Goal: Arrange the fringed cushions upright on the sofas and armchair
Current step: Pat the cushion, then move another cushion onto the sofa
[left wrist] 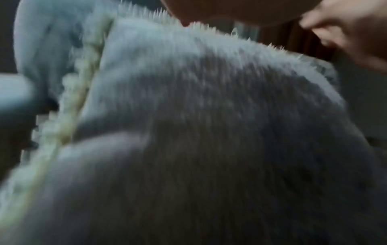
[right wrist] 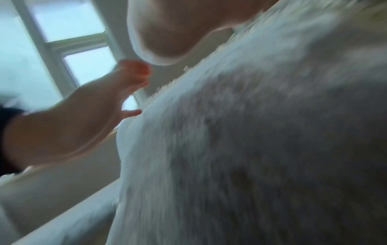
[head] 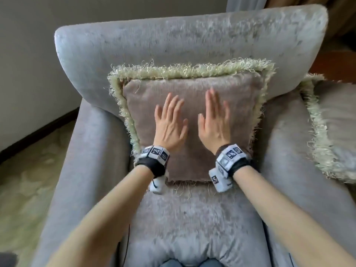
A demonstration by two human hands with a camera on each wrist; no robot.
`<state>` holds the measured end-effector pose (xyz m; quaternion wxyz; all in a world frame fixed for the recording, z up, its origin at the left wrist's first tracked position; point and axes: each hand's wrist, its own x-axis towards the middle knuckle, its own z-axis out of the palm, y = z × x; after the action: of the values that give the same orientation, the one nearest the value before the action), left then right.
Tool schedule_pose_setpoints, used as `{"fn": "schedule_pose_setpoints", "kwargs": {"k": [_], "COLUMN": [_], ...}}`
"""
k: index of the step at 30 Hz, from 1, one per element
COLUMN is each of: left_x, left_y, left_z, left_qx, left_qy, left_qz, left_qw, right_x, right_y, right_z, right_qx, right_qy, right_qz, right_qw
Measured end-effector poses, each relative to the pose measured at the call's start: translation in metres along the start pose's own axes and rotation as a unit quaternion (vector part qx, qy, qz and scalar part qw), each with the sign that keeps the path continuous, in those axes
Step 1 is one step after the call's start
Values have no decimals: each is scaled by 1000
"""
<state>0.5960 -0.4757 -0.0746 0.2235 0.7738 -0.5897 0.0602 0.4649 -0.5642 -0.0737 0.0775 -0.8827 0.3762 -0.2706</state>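
The left hand (head: 170, 124) and right hand (head: 215, 120) are lying flat, fingers straight, gripping nothing, on the taupe cream-fringed square cushion (head: 192, 87) leaning upright against the grey velvet armchair (head: 173, 41) back.

There are 2 fringed cushions, 1 on the seat (head: 192, 105) and 1 over the arm (head: 331, 132); 1 armchair (head: 173, 45); 2 hands, left (head: 169, 126) and right (head: 213, 122).

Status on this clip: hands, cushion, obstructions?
Left hand and right hand open, flat against the cushion. Cushion upright against the armchair back. Second fringed cushion at right. Nothing blocking.
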Motion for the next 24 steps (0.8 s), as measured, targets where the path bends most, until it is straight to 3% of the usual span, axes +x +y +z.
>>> {"fn": "schedule_pose_setpoints", "kwargs": {"k": [2,3,5,7,9,11,14,16,17,19,21,23,24], "left_x": [-8,-9,-11,-12,-25,-45,-77,-93,-102,-130,-167,-199,-201], "left_y": [-9,-31,-91,-140,-147,-116,-43,-5,0,-29,-88,-126,-126], "left_z": [27,35,43,37,30,30,43,68,82,111,128,119,110], "left_qx": [22,42,61,41,28,1,-62,-73,-71,-52,-25,4,35], "left_qy": [-8,0,25,4,3,78,128,67,27,-43,-204,-374,-408], "left_qz": [-90,-139,-238,-330,-350,-337,-300,-261,-282,-384,-477,-470,-444], "left_qw": [996,989,969,943,936,938,943,960,956,921,855,800,797], "right_x": [-9,-8,-10,-17,-31,-49,-86,-105,-111,-126,-154,-184,-192], "right_y": [6,28,93,152,171,140,52,9,5,29,73,106,114], "right_z": [28,35,44,41,36,36,49,63,73,88,94,81,70], "right_qx": [-56,-93,-135,-116,-40,17,39,24,-2,-69,-107,-62,-48], "right_qy": [-34,-32,-6,30,62,108,81,16,-12,-67,-97,-119,-128], "right_qz": [-49,-31,68,207,332,325,170,83,69,91,200,384,425], "right_qw": [997,995,988,971,940,939,981,996,998,991,969,913,895]}}
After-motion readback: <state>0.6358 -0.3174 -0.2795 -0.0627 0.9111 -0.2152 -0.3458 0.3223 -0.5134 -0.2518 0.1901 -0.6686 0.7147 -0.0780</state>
